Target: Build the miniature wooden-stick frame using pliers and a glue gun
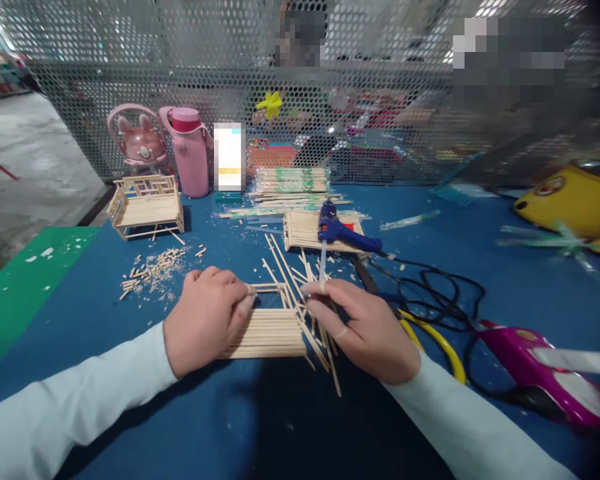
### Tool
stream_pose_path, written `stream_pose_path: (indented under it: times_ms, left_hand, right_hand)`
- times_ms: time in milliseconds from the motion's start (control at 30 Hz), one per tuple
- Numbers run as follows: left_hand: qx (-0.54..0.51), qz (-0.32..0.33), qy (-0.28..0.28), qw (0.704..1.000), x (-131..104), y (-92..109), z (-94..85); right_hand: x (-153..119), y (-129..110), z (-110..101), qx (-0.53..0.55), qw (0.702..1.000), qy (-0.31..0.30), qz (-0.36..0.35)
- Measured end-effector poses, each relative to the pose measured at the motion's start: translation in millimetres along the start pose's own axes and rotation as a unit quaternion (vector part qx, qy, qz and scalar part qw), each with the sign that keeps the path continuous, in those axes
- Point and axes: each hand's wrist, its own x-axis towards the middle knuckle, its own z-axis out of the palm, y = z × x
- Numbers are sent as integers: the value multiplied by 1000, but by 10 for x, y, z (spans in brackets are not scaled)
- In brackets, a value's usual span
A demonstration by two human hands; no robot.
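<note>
My left hand (207, 320) is closed, thumb and fingertips pinching the left end of a small frame of thin wooden sticks (267, 288). Below it lies a flat panel of sticks set side by side (275, 333), partly covered by that hand. My right hand (365, 323) hovers over a pile of loose wooden sticks (327, 347), thumb and index drawn close together; whatever is between them is too small to make out. Just beyond its fingertips, a clear glue stick (323, 260) juts from a blue glue gun (347, 233), which rests on a stick-built piece (303, 233).
At the back left stand a miniature stick bench (147, 210) and a pink bottle (190, 157). Stick offcuts (155, 267) lie before the bench. Bagged sticks (293, 180) are by the perforated metal screen (220, 80). Rightward are black cable (430, 280), yellow handles (443, 340) and a magenta tool (545, 373).
</note>
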Motion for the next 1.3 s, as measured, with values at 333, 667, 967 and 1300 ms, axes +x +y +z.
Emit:
stream_pose_path:
  times_ms: [333, 667, 967, 1300]
  left_hand:
    - [-408, -210, 101, 883, -309, -493, 58]
    - [-559, -219, 12, 800, -423, -423, 148]
    - [-596, -239, 27, 766, -427, -400, 198]
    - [-603, -240, 30, 760, -430, -405, 210]
  right_hand:
    - [245, -222, -8, 31, 993, -95, -65]
    - [494, -446, 408, -27, 972, -212, -93]
    - [497, -479, 424, -23, 965, -239, -107]
    - [503, -454, 405, -14, 959, -252, -130]
